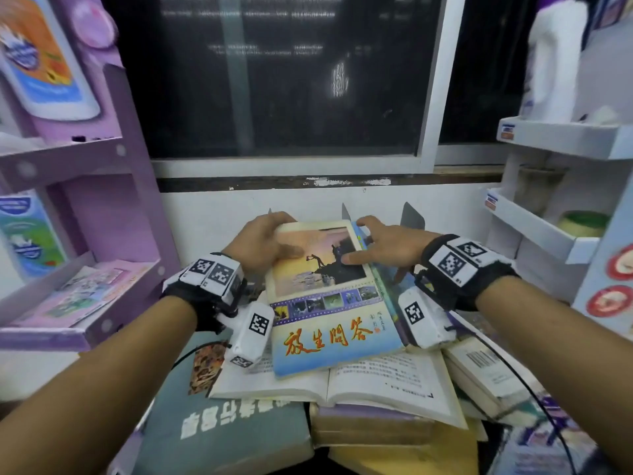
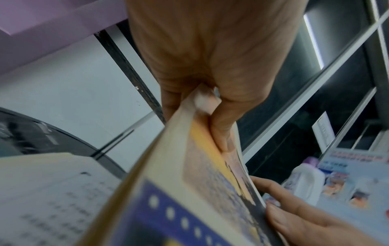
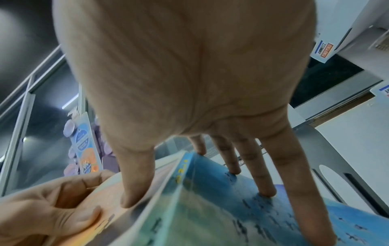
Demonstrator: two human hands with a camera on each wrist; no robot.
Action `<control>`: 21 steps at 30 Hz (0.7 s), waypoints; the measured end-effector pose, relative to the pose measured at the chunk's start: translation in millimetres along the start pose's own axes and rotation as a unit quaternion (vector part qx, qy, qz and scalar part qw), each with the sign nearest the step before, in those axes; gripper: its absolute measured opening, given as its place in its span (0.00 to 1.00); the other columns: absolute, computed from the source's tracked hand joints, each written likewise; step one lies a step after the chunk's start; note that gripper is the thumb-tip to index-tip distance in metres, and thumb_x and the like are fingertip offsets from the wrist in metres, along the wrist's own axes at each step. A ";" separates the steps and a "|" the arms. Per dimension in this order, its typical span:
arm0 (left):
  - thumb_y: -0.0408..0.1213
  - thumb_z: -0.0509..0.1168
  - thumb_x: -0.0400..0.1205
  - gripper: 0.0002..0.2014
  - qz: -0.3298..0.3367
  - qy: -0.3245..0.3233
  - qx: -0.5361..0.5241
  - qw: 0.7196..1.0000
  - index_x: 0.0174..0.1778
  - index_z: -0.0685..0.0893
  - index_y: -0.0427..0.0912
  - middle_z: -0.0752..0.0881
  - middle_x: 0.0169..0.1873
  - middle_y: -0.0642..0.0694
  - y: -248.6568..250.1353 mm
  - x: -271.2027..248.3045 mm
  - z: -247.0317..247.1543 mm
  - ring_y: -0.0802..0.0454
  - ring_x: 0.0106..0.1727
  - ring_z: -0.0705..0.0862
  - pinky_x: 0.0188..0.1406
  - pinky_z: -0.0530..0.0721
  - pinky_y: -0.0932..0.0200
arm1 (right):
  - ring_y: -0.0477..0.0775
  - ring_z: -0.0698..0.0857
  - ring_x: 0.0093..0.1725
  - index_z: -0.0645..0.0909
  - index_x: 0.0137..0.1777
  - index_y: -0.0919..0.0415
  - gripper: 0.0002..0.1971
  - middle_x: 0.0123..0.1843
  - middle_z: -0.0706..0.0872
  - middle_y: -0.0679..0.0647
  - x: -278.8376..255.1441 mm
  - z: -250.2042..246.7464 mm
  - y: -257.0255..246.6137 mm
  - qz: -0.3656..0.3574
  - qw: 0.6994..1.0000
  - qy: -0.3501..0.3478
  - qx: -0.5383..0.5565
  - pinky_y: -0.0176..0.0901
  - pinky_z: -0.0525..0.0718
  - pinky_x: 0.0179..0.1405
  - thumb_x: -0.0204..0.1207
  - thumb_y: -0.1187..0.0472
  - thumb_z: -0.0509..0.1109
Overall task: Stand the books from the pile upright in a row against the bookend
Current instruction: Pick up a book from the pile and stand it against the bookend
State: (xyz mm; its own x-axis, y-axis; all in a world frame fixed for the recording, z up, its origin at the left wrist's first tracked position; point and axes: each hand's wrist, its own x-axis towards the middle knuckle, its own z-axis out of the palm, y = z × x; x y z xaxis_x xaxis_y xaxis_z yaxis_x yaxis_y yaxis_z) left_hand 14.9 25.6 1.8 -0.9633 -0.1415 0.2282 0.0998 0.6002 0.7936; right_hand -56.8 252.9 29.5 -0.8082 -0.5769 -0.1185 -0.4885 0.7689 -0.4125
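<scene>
A paperback with a sunset photo and a red title (image 1: 325, 303) is tilted above the pile, its near end over an open book (image 1: 376, 378). My left hand (image 1: 287, 236) pinches its far left corner, thumb on the cover (image 2: 200, 116). My right hand (image 1: 356, 240) grips the spine side, thumb on the front and fingers spread on the blue back (image 3: 195, 191). Just behind the hands stands the grey metal bookend (image 1: 412, 216), which the right wrist view shows close to my fingers (image 3: 328, 158).
The pile holds a grey-green book (image 1: 222, 423) at the near left and thick books (image 1: 486, 371) on the right. A purple shelf unit (image 1: 85, 200) stands to the left and a white one (image 1: 548, 228) to the right. Behind is a wall under a dark window (image 1: 274, 80).
</scene>
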 end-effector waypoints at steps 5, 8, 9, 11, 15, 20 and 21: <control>0.30 0.76 0.73 0.13 0.078 0.036 -0.039 0.996 0.49 0.82 0.47 0.87 0.49 0.39 31.0 -1.7 -4.3 0.39 0.51 0.87 0.49 0.88 0.43 | 0.60 0.87 0.53 0.58 0.77 0.50 0.40 0.64 0.82 0.57 -11.8 -21.2 -9.4 -0.032 0.994 0.086 0.058 0.59 0.90 0.46 0.71 0.38 0.73; 0.28 0.76 0.73 0.14 0.102 0.055 -0.067 0.991 0.49 0.82 0.46 0.86 0.46 0.44 47.1 2.4 -8.5 0.46 0.47 0.87 0.42 0.88 0.52 | 0.54 0.89 0.41 0.66 0.66 0.53 0.29 0.51 0.84 0.52 -21.6 -37.6 -17.1 -0.051 0.987 0.128 0.087 0.52 0.91 0.33 0.72 0.45 0.76; 0.28 0.76 0.73 0.14 0.112 0.063 -0.074 0.989 0.49 0.81 0.46 0.86 0.47 0.43 52.0 3.2 -9.8 0.46 0.47 0.87 0.42 0.88 0.53 | 0.53 0.89 0.39 0.67 0.64 0.53 0.28 0.49 0.84 0.52 -24.5 -43.0 -19.6 -0.058 0.984 0.144 0.091 0.50 0.90 0.30 0.71 0.47 0.78; 0.28 0.77 0.71 0.16 0.130 0.087 -0.083 0.984 0.47 0.81 0.49 0.85 0.51 0.41 58.4 7.5 -12.1 0.46 0.50 0.87 0.44 0.89 0.52 | 0.52 0.89 0.40 0.69 0.61 0.54 0.28 0.49 0.85 0.52 -28.7 -52.9 -24.3 -0.077 0.977 0.186 0.071 0.52 0.91 0.33 0.68 0.49 0.80; 0.33 0.79 0.70 0.17 0.158 0.133 -0.086 0.975 0.46 0.81 0.54 0.83 0.57 0.40 64.4 16.8 -15.4 0.45 0.57 0.86 0.49 0.90 0.50 | 0.48 0.87 0.41 0.71 0.59 0.54 0.27 0.48 0.85 0.50 -35.8 -65.4 -33.3 -0.130 0.953 0.262 0.077 0.44 0.90 0.30 0.65 0.56 0.83; 0.38 0.79 0.71 0.21 0.170 0.203 -0.071 0.962 0.55 0.77 0.52 0.80 0.61 0.45 61.9 19.6 -13.4 0.55 0.58 0.82 0.50 0.86 0.61 | 0.43 0.85 0.47 0.75 0.57 0.52 0.26 0.48 0.87 0.44 -42.9 -66.3 -46.5 -0.197 0.920 0.325 0.099 0.25 0.80 0.35 0.63 0.60 0.84; 0.39 0.78 0.72 0.23 0.166 0.210 -0.079 0.960 0.59 0.76 0.53 0.79 0.62 0.47 60.7 18.7 -13.1 0.56 0.60 0.81 0.51 0.85 0.61 | 0.44 0.86 0.49 0.75 0.57 0.52 0.26 0.49 0.87 0.44 -43.1 -64.8 -48.9 -0.206 0.915 0.330 0.110 0.30 0.83 0.40 0.63 0.61 0.84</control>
State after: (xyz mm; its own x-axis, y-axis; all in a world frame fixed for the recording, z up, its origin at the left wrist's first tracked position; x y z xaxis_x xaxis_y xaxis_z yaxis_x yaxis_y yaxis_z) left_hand 6.1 49.0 61.6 -0.6903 -0.2878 0.6638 0.4519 0.5450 0.7063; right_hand -19.4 258.1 113.3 -0.6278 -0.4580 0.6293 -0.7774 0.4079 -0.4787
